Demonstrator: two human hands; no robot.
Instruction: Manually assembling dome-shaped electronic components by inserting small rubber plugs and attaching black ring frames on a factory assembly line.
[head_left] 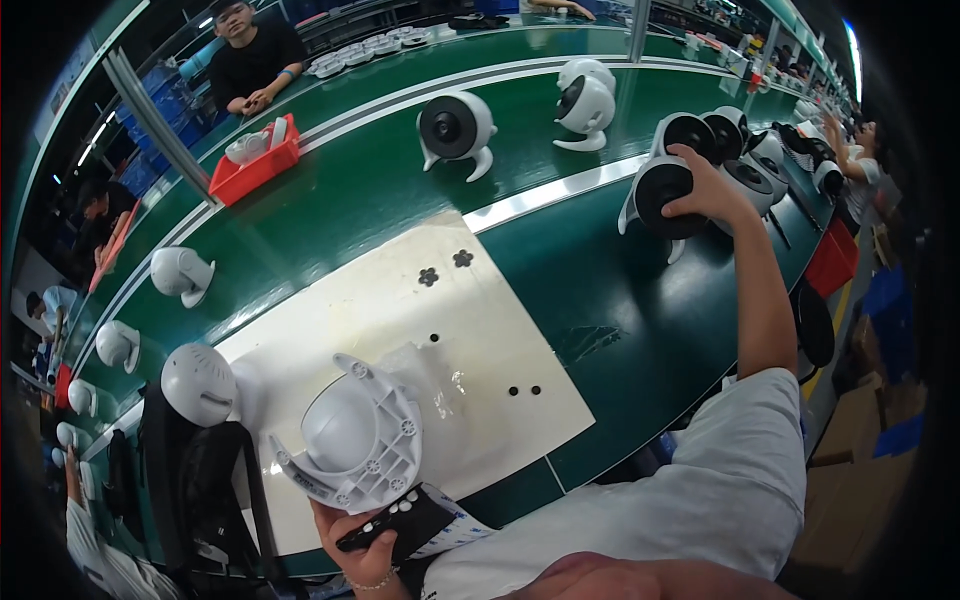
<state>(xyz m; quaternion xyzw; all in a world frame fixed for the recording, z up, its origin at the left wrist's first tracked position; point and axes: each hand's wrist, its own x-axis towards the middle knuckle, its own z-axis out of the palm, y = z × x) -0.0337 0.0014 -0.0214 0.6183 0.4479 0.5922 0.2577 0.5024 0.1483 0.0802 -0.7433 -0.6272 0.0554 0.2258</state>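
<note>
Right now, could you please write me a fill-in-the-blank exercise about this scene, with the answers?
The ____ hand touches a black-faced device.
The domed shell by the left hand is ____ in colour.
The pale board bears ____ flower-shaped pieces.
The bin holding white parts is ____.

Missing words: right; white; two; red.

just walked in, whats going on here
A person works two-handed at a green bench. The right hand grasps a white unit with a round black face, beside others like it. The left hand holds a black piece with pale dots at the lower edge of an upturned white housing; whether it also supports the housing is unclear. Two black flower-shaped pieces lie on the white board. Farther back stand more white units and a red bin.
</note>
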